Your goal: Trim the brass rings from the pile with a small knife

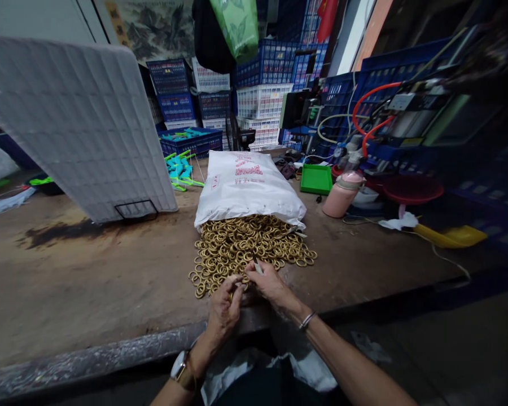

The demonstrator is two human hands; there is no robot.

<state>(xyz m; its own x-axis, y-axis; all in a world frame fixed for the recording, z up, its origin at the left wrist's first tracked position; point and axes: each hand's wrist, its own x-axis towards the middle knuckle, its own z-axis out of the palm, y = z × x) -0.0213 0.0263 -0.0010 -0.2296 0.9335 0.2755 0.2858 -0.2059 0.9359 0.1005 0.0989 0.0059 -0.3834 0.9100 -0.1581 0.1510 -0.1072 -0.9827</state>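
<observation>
Brass-coloured rings (237, 242) lie in a loose heap at the mouth of a white sack (248, 183), near the front edge of the table. My left hand (225, 309) is at the near edge of the heap, its fingers and thumb curled round a small ring that is mostly hidden. Close beside it, my right hand (273, 287) is closed on a small knife-like tool (258, 267) with a pale handle and a dark, narrow tip that points up and away. The two hands' fingertips nearly meet.
A white padded panel (88, 129) stands on the left of the wooden table (110, 282). To the right are a green tray (316, 179), a pink bottle (342, 194), a red dish (412, 189) and a yellow scoop (452, 235). Stacked crates (265, 101) rise behind.
</observation>
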